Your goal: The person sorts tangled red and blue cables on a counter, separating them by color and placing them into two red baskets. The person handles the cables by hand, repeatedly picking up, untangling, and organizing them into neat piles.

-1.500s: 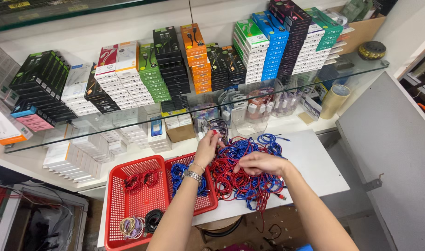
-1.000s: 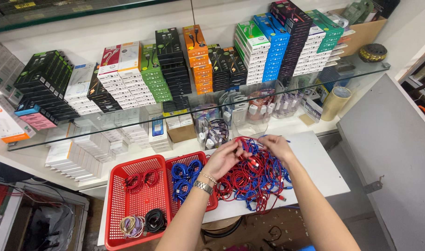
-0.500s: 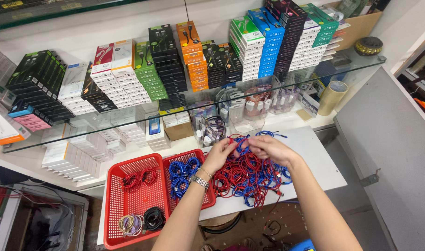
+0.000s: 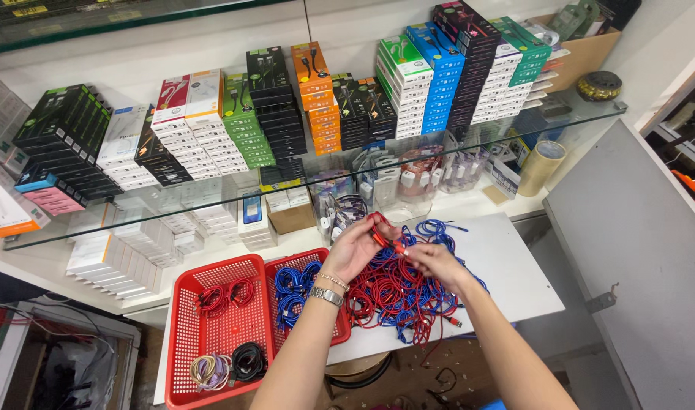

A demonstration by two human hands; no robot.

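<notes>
So the far glass shelf is basically a wall of small flat boxes in stacks: black ones (image 4: pixel 63 125) at the far left with a pink and blue box (image 4: pixel 50 196) below them, then white stacks (image 4: pixel 188 129), green (image 4: pixel 245 121), black (image 4: pixel 275 106), orange (image 4: pixel 317 95), more black (image 4: pixel 363 110), then taller blue (image 4: pixel 431 76), black (image 4: pixel 469 64) and green-and-white stacks (image 4: pixel 518 68) on the right. A white-and-orange box (image 4: pixel 6 205) sits at the left edge. Under the glass: white boxes (image 4: pixel 112 254), a brown carton (image 4: pixel 290 216) and clear packets (image 4: pixel 408 175).
</notes>
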